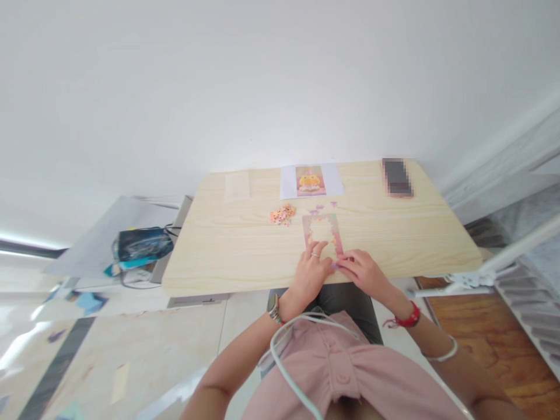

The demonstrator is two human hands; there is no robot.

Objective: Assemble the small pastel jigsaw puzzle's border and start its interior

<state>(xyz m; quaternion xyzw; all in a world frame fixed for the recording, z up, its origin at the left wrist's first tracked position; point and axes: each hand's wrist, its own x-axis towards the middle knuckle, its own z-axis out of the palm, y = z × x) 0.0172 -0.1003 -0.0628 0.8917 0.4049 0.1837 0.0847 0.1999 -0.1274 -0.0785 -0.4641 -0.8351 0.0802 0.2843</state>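
Observation:
A small jigsaw frame [322,229] with a pink border and an unfilled middle lies on the light wooden table [245,245]. My left hand [310,271] rests at the frame's near edge, fingers curled and pressing on it. My right hand [363,269] sits just to the right, its fingertips pinched at the frame's near right corner. What they pinch is too small to name. A heap of orange and pink puzzle pieces [282,214] lies left of the frame. A few purple pieces [319,207] lie just beyond it.
A reference picture on a white sheet [311,180] lies at the table's far edge, with a pale card [237,186] to its left and a dark phone [397,177] to its right. A dark bag [142,244] sits on the floor at the left.

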